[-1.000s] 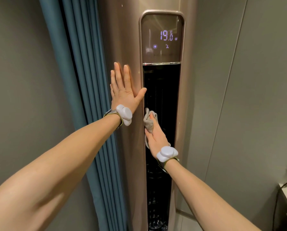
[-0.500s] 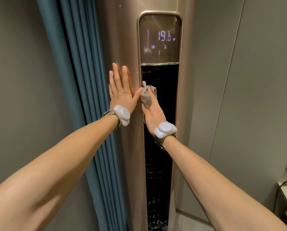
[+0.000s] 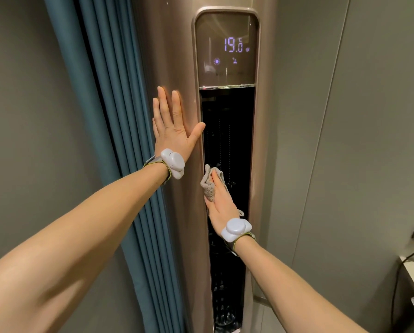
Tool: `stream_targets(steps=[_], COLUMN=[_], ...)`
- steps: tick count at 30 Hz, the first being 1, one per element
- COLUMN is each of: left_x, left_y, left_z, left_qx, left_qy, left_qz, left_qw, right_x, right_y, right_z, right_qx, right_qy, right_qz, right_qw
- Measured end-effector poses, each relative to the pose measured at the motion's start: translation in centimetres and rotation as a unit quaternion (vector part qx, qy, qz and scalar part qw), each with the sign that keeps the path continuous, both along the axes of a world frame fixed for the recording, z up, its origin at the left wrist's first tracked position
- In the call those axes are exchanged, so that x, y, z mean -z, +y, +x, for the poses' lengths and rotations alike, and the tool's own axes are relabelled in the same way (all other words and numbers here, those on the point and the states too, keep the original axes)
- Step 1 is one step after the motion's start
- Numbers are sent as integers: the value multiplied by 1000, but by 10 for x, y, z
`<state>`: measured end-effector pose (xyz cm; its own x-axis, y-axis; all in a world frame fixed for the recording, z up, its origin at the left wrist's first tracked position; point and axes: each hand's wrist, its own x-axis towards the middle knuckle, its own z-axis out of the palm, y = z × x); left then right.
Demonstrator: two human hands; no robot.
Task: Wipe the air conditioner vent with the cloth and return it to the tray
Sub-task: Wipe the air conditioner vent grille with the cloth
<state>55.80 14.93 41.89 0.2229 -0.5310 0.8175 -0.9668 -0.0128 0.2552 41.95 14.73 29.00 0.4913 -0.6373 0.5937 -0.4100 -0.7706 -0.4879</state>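
Cloth sits bunched under the right hand, fingers pressing it on the dark vent, left edge. Left hand open, flat on the AC body. Push firm, wipe slow, top to bottom.

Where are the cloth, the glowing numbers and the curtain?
cloth [image 3: 208, 188], head view, on the bunched grey part left of the fingers.
glowing numbers [image 3: 233, 45], head view, middle of the 19.0 readout.
curtain [image 3: 110, 97], head view, on a blue fold.
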Motion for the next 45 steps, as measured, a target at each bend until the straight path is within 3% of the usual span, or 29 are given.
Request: stream_targets(steps=[3, 11, 20, 24, 27, 31, 34, 38, 45], left_x=[0, 1, 1, 2, 2, 2, 1, 2, 2], left_y=[1, 1, -2, -2, -2, -2, -1, -1, 0], left_z=[-1, 0, 0, 2, 2, 2, 2, 0, 1], left_qx=[0, 11, 1, 3, 5, 4, 6, 10, 14], left_qy=[1, 6, 0, -2, -1, 2, 2, 1, 1], left_qz=[2, -1, -2, -4, -7, -6, -7, -9, -6], left_qw=[1000, 1000, 1000, 1000, 1000, 1000, 1000, 1000, 1000], right_x=[-12, -75, -5, -2, -7, -23, -42, -53, -25], right_y=[0, -17, -12, -2, -2, -4, -14, -34, -31], right_z=[2, 12, -8, -15, -13, -11, -18, -30, -43], right_qx=[-28, -7, -6, -38, -23, 11, 89, 151, 150], right_qy=[-52, -71, 17, -44, -104, -272, -283, -286, -240], right_qz=[56, -47, -45, 42, 35, 163, 107, 107, 147], right_qw=[997, 996, 999, 997, 994, 948, 949, 940, 948])
